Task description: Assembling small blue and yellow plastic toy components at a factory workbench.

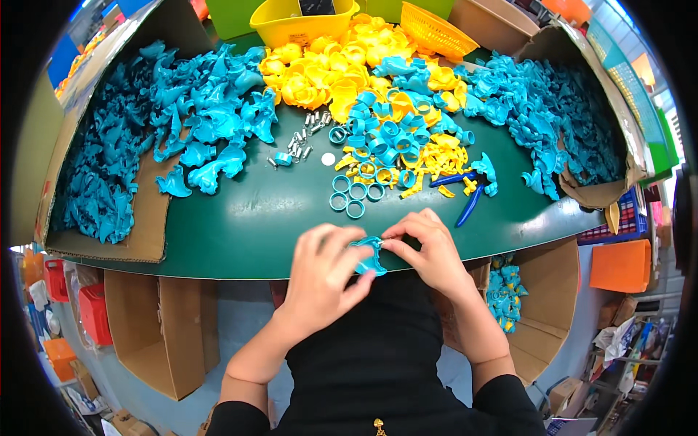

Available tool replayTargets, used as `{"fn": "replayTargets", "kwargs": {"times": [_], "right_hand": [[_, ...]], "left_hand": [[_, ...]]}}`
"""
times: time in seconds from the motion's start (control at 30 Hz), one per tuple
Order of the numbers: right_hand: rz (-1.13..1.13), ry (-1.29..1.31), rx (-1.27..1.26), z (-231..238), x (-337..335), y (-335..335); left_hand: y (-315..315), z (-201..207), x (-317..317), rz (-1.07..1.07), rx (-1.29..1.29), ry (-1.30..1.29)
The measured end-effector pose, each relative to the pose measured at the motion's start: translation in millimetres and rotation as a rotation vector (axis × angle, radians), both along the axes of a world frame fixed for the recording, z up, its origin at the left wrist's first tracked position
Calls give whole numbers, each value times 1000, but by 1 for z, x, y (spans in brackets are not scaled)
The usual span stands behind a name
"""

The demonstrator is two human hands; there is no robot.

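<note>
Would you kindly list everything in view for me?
Table: one, green, centre
Cardboard boxes: at least four, brown, on and below table
Moulded shells: many, blue, both table sides
Curved pieces: many, yellow, far middle
Tubs: two, yellow, far edge
Rings: many, blue, middle
Metal pieces: several, silver, left of centre
Disc: one, white, near rings
Hand tool: one, blue, right of rings
Bins: several, orange, both sides
Worked shell: one, blue, between grips
Left grip: one, bare, left
Right grip: one, bare, right
Sleeves: two, black, bottom
</note>
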State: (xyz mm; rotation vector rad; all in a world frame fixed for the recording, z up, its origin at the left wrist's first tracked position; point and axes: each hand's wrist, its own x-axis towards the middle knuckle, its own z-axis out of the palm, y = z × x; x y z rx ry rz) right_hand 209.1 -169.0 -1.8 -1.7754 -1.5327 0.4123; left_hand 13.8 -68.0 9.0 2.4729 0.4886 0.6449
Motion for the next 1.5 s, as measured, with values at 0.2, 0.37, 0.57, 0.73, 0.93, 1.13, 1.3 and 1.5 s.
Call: {"fn": "replayTargets", "kwargs": {"times": [0.2, 0.37, 0.57, 0.73, 0.93, 1.13, 1.3, 1.5], "right_hand": [[-363, -316, 143, -11, 20, 28], [-369, -291, 100, -21, 33, 25], [-207, 327, 51, 0, -2, -12], [-160, -10, 259, -30, -22, -12], [-150, -256, 322, -23, -20, -9], [-43, -195, 117, -13, -13, -8], [-9, -54, 75, -13, -4, -9], [-29, -231, 31, -6, -13, -7]], "left_hand": [[-11, -30, 4, -97, 223, 18], [-17, -22, 13, -46, 281, 37], [-18, -21, 16, -21, 275, 30], [-19, -23, 17, -19, 263, 22], [-17, -27, 15, -34, 333, 27], [-15, -30, 11, -76, 407, 45], [-16, -30, 12, -70, 420, -18], [-14, -31, 13, -64, 402, -25]]}}
